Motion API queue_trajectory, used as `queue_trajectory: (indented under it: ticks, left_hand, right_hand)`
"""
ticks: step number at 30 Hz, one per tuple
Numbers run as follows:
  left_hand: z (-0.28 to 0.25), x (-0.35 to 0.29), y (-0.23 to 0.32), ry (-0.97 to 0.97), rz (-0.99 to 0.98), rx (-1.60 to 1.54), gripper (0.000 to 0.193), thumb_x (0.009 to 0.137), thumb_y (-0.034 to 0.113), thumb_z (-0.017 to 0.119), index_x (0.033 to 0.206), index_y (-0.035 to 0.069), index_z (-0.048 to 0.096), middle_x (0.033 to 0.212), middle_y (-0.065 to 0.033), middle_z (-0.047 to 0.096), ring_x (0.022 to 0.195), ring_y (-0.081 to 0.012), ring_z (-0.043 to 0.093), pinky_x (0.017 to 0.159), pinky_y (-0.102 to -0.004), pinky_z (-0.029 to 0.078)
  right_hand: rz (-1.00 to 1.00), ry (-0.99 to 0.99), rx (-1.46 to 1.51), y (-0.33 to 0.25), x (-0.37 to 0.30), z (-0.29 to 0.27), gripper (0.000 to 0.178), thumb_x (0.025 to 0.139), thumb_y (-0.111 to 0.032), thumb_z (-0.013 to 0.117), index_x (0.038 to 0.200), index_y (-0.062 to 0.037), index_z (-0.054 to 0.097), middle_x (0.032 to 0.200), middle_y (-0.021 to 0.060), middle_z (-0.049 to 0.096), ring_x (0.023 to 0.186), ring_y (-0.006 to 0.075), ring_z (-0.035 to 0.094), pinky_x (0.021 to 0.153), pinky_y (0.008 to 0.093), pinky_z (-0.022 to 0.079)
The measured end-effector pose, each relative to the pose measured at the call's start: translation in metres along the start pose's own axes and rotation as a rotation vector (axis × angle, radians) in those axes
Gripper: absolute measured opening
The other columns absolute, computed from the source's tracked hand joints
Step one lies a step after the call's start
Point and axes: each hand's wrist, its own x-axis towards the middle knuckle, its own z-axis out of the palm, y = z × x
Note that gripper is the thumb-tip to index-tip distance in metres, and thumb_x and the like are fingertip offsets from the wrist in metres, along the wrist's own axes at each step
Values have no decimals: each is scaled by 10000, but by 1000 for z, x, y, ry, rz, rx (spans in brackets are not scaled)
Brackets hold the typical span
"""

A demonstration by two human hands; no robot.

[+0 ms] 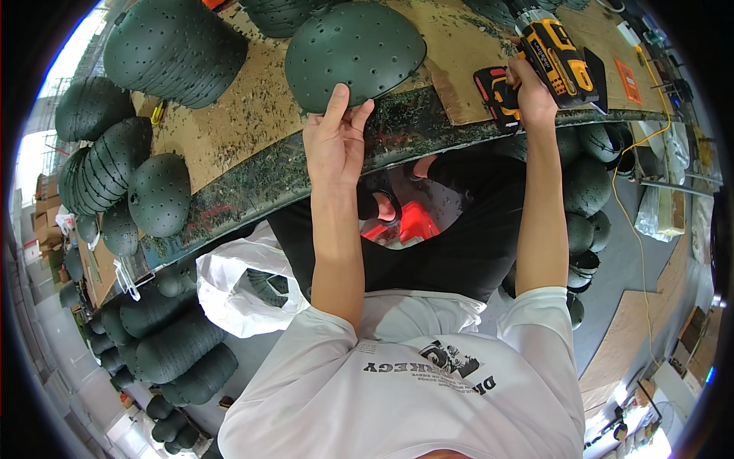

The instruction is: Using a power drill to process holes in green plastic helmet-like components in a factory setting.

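Observation:
A dark green dome-shaped shell [355,50], dotted with small holes, rests on the cardboard-covered bench [256,130] near its front edge. My left hand [336,145] grips the shell's near rim, thumb on the outer surface and fingers partly hidden at the edge. To the right, my right hand [533,96] is wrapped round the handle of a yellow and black cordless drill [556,57]. The drill's red and black battery [498,93] shows beside that hand. Its front end points away from me toward the far side, apart from the shell; the tip is cut off from view.
Nested stacks of similar shells [176,50] stand at the bench's left, with a loose shell [159,195] nearby. Dark shavings litter the bench edge. A yellow-handled cutter [158,112] lies there. Below are a white plastic bag [229,294], floor stacks [180,344] and a yellow cable [636,229].

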Motion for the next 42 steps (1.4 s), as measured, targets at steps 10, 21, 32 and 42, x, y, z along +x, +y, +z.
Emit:
queue_trajectory:
  ticks: [10,21,32,42]
  left_hand:
    - [-5,-1,7,-73,3,-39,169,922,-24,667,1090,-22,659,1033,-91,712,895,-181,706,817,-370,633]
    - [-27,-1,33,-147,-43,-278,137,961,4,649,1093,-31,660,1094,-105,686,987,-184,645,909,-319,585]
    - [-27,-42,44,-323,-374,-1003,267,959,-10,629,1202,-81,544,1171,-168,431,929,-220,521,654,-236,514]
    - [-32,-72,59,-399,-467,-1302,299,871,-136,590,1155,-133,499,1095,-148,397,870,-280,626,530,-245,674]
  right_hand:
    - [52,-9,70,-1,-1,2,271,857,36,574,1119,54,641,653,0,506,573,88,465,562,244,391]
    - [295,-78,480,-96,-96,-3,454,834,-77,592,1246,91,502,631,19,442,552,135,437,567,296,385]
    - [693,-329,883,-78,-234,29,440,770,-111,653,1173,5,518,598,24,419,497,151,408,513,321,329]
    - [581,-522,797,-116,-210,30,429,786,-69,667,1188,42,568,608,30,484,491,121,423,471,283,356]
